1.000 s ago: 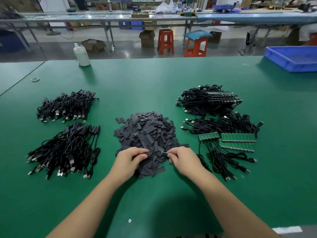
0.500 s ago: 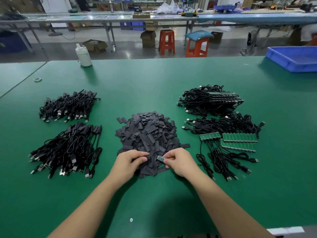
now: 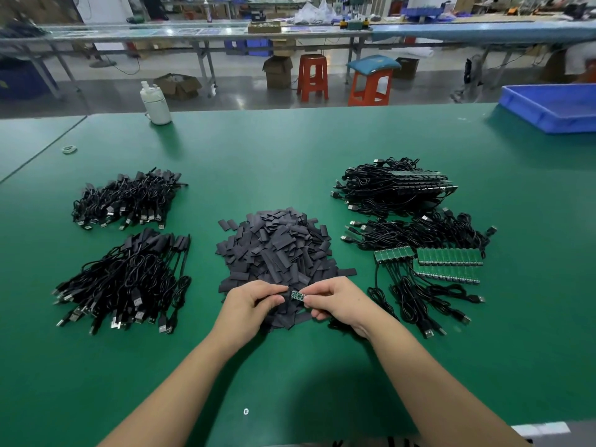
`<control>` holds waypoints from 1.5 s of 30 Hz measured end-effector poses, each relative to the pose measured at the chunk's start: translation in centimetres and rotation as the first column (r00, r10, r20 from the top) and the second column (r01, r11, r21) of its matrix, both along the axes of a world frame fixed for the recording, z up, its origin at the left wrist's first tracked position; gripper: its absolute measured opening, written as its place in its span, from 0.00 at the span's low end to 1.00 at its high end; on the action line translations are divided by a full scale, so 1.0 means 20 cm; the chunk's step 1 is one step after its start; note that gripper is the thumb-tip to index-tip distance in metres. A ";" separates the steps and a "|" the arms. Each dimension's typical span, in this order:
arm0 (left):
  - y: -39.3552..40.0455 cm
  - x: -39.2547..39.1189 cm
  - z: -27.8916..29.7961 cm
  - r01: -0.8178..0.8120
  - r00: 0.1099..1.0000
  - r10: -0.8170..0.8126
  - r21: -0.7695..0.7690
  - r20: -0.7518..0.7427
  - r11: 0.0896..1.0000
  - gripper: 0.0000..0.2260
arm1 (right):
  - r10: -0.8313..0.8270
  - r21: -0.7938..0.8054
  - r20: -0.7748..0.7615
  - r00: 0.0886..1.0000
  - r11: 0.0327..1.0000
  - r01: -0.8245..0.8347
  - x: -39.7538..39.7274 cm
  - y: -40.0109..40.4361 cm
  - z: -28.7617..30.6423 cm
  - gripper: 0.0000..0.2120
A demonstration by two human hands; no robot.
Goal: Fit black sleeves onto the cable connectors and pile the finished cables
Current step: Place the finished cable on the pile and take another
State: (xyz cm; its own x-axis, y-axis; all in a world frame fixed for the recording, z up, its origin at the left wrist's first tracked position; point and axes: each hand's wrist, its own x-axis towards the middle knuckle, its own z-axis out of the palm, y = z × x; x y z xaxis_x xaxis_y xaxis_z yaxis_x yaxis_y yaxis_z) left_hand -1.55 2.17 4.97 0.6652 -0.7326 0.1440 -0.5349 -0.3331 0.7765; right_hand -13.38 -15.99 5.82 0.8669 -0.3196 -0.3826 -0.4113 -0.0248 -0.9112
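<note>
Both hands have closed together: left hand (image 3: 254, 301) pinches a sleeve (image 3: 284, 297), right hand (image 3: 335, 300) pinches the green connector board (image 3: 297, 295), ready to slide in.

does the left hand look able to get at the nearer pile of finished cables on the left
Probably yes, once freed. The left hand is now pinching a sleeve against the small green board, but only bare green mat lies between it and that pile.

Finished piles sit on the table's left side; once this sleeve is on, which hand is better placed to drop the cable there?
Probably the left hand. It pinches the black sleeve at the small green board and lies nearer the finished piles. The right hand would have to cross over.
</note>
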 end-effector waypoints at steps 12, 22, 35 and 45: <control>0.00 0.00 0.01 -0.016 0.999 0.017 0.051 -0.029 0.999 0.12 | -0.006 0.103 0.010 1.000 0.995 0.005 -0.01 0.00 -0.03 0.08; -0.01 0.02 0.06 0.097 0.971 -0.125 0.139 0.203 0.986 0.12 | 0.038 0.102 0.027 0.999 0.994 -0.040 0.02 -0.02 -0.03 0.07; -0.04 -0.02 0.07 0.169 0.918 -0.233 0.215 0.322 0.962 0.12 | 0.044 0.113 0.095 0.995 0.992 -0.054 0.03 0.01 -0.02 0.11; -0.04 -0.04 0.11 0.105 0.975 -0.120 0.088 0.189 0.991 0.10 | 0.050 0.049 0.101 0.994 0.997 -0.055 0.03 0.00 0.02 0.07</control>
